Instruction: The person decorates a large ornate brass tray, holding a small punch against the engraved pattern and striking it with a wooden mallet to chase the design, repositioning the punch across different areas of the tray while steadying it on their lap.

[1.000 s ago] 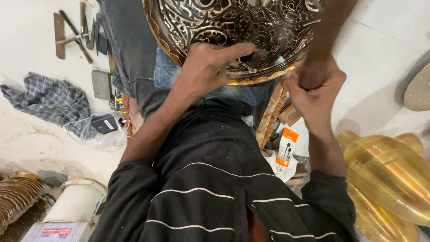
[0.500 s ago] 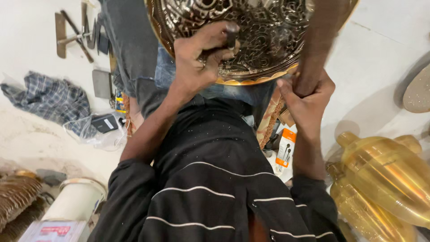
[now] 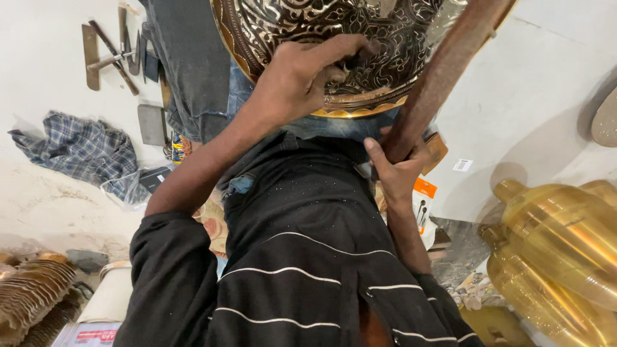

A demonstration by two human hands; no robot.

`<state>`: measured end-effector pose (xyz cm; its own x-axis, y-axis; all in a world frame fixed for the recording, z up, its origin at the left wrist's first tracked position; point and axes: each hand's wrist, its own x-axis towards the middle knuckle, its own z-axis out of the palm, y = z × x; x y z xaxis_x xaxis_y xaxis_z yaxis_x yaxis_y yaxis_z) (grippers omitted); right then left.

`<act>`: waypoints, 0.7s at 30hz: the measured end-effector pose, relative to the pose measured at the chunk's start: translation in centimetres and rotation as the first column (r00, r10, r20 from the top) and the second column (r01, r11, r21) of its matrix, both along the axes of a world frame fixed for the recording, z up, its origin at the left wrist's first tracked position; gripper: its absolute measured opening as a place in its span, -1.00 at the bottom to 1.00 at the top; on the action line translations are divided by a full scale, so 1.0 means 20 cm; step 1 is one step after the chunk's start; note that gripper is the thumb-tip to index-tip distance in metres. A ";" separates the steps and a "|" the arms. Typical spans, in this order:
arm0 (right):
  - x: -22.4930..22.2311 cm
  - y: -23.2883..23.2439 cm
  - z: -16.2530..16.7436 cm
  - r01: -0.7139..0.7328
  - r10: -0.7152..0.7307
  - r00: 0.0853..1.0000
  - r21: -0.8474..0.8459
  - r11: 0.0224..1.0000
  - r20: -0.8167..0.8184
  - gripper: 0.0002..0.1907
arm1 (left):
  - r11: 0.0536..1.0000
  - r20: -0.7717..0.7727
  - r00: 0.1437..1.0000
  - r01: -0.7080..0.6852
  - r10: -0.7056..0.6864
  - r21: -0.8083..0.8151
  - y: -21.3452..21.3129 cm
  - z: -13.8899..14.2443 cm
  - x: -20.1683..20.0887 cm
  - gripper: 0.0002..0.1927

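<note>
A large round brass plate [image 3: 289, 26] with dense engraved patterns rests on my lap at the top of the head view. My left hand [image 3: 299, 83] lies on its lower rim. Its fingers are curled tightly around a small dark object [image 3: 352, 61] that is pressed against the engraving; I cannot make out what it is. My right hand [image 3: 395, 164] sits just below the plate's rim and grips a long brown wooden handle [image 3: 447, 74]. The handle slants up to the right across the plate's edge, and its upper end is out of view.
Several metal hand tools [image 3: 109, 48] lie on the pale floor at upper left, with a checked cloth [image 3: 74, 148] below them. Polished brass vessels [image 3: 565, 238] stand at right. Ridged brass pieces [image 3: 32, 305] are stacked at lower left. An orange packet [image 3: 423, 193] lies by my right wrist.
My left hand slid up the plate and curled its fingers. My right hand turned from a fist at the rim to a grip on the slanted wooden handle, which now shows fully.
</note>
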<state>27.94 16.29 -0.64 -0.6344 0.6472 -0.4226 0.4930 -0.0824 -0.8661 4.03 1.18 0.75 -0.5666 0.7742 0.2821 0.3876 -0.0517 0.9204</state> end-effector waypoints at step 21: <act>-0.14 0.40 0.19 -0.396 0.455 0.891 0.513 0.762 0.011 -0.56 | 0.993 -0.159 0.987 -0.046 0.028 -0.108 0.00 -0.09 0.08 -0.35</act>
